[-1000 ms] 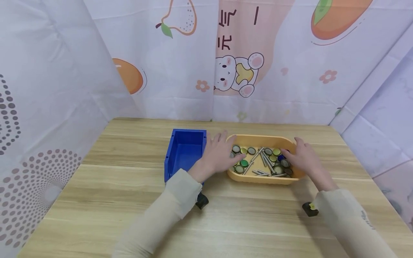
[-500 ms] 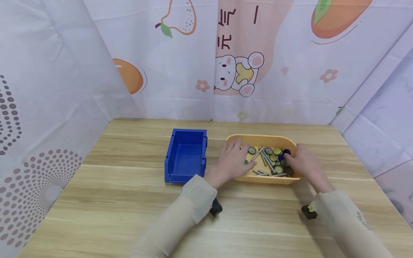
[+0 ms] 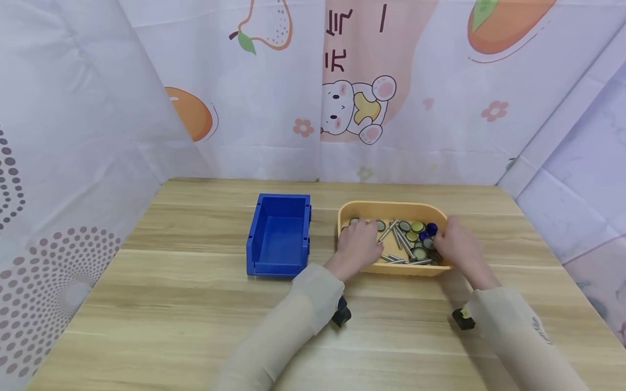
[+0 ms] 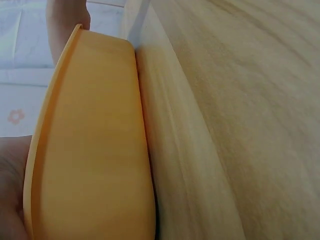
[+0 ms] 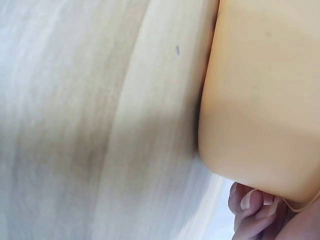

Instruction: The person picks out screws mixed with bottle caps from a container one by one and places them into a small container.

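Observation:
An orange-yellow oval tray [image 3: 391, 204] holds loose bottle caps [image 3: 417, 226] and several metal screws or bolts [image 3: 402, 239]. My left hand [image 3: 359, 247] reaches over the front rim into its left part, fingers bent down among the caps. Whether they pinch anything is hidden. At the right end, my right hand [image 3: 462, 247] grips the tray's rim; the right wrist view has its curled fingers [image 5: 252, 210] beneath that edge. The tray's outer side [image 4: 95, 135] fills much of the left wrist view, with the left hand [image 4: 11, 185] at its rim.
An open blue bin [image 3: 281, 241] with nothing visible inside stands left of the tray. Both rest on a wood-grain table [image 3: 186, 304]. A printed curtain [image 3: 235, 141] hangs behind the table's far edge. Dark wrist-worn devices [image 3: 341, 314] hang below both sleeves.
My left hand has moved right from beside the blue bin into the tray, its fingers bending downward. My right hand has closed on the tray's right end. The view has shifted slightly.

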Motion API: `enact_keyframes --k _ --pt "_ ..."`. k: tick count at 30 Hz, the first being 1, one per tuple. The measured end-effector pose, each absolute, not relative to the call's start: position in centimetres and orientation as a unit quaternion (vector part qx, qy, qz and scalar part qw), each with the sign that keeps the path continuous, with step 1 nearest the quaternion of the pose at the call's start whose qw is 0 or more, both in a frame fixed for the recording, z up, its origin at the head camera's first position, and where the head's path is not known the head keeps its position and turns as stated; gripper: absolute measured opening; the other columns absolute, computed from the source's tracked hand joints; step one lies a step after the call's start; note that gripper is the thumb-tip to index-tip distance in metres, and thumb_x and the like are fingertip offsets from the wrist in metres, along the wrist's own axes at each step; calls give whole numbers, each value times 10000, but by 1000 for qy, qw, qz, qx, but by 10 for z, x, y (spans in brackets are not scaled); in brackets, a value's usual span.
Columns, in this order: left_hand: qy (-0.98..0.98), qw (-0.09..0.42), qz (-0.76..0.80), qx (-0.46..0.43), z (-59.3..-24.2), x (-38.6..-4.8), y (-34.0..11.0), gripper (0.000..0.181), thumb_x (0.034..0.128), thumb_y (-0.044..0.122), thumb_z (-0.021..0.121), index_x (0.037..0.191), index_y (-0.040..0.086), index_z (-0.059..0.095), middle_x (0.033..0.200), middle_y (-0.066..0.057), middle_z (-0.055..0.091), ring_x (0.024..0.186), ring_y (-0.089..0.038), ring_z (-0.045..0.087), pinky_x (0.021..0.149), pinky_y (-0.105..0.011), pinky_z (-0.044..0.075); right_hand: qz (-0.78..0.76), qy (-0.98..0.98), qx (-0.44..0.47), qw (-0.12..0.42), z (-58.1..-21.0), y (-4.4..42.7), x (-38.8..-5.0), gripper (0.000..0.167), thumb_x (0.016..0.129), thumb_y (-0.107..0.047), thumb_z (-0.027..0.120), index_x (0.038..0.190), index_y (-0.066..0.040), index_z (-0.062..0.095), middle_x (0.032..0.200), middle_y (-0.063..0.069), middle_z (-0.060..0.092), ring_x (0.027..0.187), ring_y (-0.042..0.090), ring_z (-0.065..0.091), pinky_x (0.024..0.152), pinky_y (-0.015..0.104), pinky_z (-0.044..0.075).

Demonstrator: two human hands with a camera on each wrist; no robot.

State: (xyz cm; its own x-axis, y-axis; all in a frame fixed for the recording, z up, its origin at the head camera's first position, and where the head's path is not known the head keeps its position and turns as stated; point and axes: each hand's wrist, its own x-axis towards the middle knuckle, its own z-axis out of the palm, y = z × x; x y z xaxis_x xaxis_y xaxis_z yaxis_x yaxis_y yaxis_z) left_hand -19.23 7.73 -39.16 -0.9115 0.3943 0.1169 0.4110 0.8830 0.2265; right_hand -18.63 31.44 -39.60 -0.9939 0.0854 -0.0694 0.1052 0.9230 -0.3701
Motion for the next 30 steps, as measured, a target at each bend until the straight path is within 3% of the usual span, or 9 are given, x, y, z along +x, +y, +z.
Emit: enact_keyframes --k 4,14,19,26,30 --pt "-974 -12 -110 -197 -392 -196 80 185 855 290 700 761 187 579 741 32 586 640 -129 520 458 -285 404 -195 979 50 29 -396 313 -187 334 934 -171 444 1095 121 432 748 167 536 595 256 519 491 360 405" --pt "-981 -87 -69 -158 -391 -198 88 196 902 287 678 773 203 557 667 49 549 567 -105 513 454 -266 409 -206 976 52 37 -397 314 -187 368 935 -178 420 1123 139 423 745 158 535 581 239 522 468 336 408" --pt "-984 -79 -52 -152 -389 -197 91 320 924 298 653 660 206 498 610 61 487 570 -104 488 484 -271 399 -205 976 54 42 -396 316 -189 399 942 -184 418 1161 149 411 756 166 539 593 248 525 480 352 407" --pt "-986 -78 -32 -146 -391 -197 93 312 886 351 689 651 216 535 693 61 583 641 -118 539 560 -301 430 -205 976 60 42 -396 315 -188 374 946 -187 434 1145 129 420 766 163 539 598 242 526 476 345 406" --pt "-984 -88 -36 -148 -395 -199 92 366 886 373 682 605 212 512 665 58 570 617 -109 533 541 -291 430 -205 976 65 43 -396 314 -187 371 951 -197 432 1147 117 419 768 158 537 601 242 524 485 355 401"
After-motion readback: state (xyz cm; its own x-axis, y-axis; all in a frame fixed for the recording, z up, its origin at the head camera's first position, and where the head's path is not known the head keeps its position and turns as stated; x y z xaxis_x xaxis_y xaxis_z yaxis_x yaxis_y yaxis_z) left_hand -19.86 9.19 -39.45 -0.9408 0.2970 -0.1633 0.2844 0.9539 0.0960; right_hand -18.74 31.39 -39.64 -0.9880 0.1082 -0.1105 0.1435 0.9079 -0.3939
